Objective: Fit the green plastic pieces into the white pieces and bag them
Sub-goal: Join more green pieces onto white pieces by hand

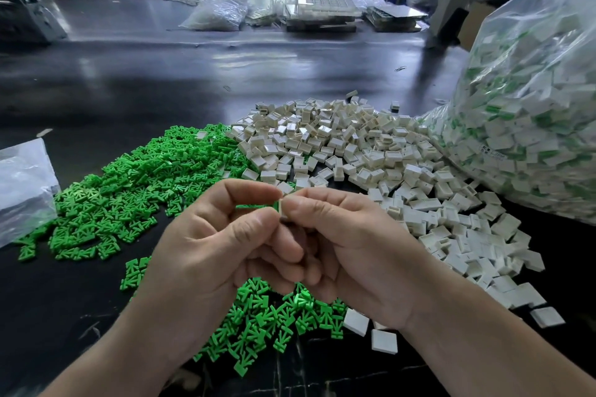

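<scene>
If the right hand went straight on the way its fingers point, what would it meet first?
Probably the left hand: the right hand points leftward at its fingertips, with only the pinched green piece and white piece between them. Depth is unclear.

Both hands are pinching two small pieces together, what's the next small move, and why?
Probably push the small green plastic piece fully into the small white plastic piece: the left hand and right hand pinch them together, and green shows outside the white.
</scene>
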Motion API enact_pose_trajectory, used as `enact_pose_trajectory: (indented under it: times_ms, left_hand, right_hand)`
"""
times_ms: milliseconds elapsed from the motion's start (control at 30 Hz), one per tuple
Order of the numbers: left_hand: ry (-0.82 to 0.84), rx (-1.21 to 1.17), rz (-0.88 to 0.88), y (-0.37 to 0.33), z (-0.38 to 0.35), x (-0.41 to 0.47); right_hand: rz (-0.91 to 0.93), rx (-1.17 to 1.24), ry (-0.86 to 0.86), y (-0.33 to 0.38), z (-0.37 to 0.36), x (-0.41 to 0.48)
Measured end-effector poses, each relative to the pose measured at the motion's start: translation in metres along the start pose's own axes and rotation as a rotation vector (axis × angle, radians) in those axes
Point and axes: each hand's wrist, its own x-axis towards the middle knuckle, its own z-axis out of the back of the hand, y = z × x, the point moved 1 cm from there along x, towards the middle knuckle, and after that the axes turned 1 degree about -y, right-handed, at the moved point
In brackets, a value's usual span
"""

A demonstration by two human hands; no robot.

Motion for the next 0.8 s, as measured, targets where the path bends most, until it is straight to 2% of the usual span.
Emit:
enact_pose_trajectory:
  times_ms: [133, 267, 367, 433, 500, 600, 667, 733, 800]
  left_hand:
    - [-0.098, 0.488, -0.151, 0.006, 0.014, -0.001]
    - [-0.165, 0.778, -0.278, 0.004, 0.019, -0.001]
    - [-0.239, 1.082, -0.256, 0.000, 0.032, 0.002]
    - [-0.138, 1.322, -0.159, 0.002, 0.034, 0.004]
    - [-0.047, 1.497, -0.069, 0.010, 0.034, 0.004]
    - [-0.004, 1.587, -0.077, 0.012, 0.029, 0.005]
    - [0.010, 1.605, -0.123, 0.011, 0.027, 0.007]
    - [0.038, 1.621, -0.151, 0.013, 0.027, 0.008]
    - [0.056, 1.602, -0.206, 0.015, 0.028, 0.009]
  right_hand:
    - [-0.034, 0.003, -0.060, -0.004, 0.002, 0.003]
    - [0.001, 0.148, -0.073, 0.002, 0.010, 0.005]
    - [0.060, 0.376, -0.134, 0.010, 0.023, 0.006]
    - [0.064, 0.366, -0.215, 0.013, 0.030, 0.007]
    - [0.040, 0.159, -0.272, 0.015, 0.034, 0.005]
    - [0.034, -0.518, -0.274, 0.012, 0.030, -0.001]
    - [0.057, -0.847, -0.244, 0.006, 0.023, -0.002]
    - [0.071, -0.996, -0.238, 0.000, 0.019, -0.001]
    - [0.062, -1.034, -0.248, -0.001, 0.015, 0.000]
